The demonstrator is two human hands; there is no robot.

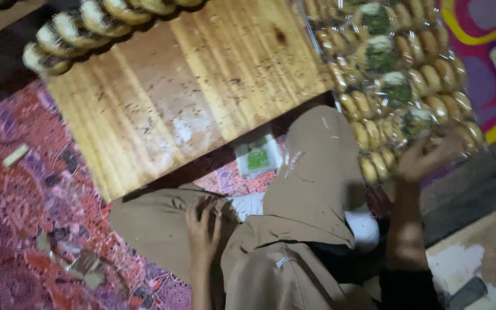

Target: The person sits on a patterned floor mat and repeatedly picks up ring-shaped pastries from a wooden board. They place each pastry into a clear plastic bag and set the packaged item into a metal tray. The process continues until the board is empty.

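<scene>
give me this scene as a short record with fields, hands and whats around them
left hand: flat on the person's tan trouser leg
right hand: gripping the near end of a clear-wrapped pack of cookies
board: wooden, bare, above the knees
other cookies: a second row at the board's top left edge
small packet: white and green, below the board's near edge
floor: patterned mat

My right hand (426, 158) at three o'clock is smeared with blur, fingertips lost against the clear cookie pack (394, 80), itself cut off at twelve. Cookie row (81, 28) at eleven runs offscreen. Small green-labelled packet (258, 156) is too soft to read.
</scene>
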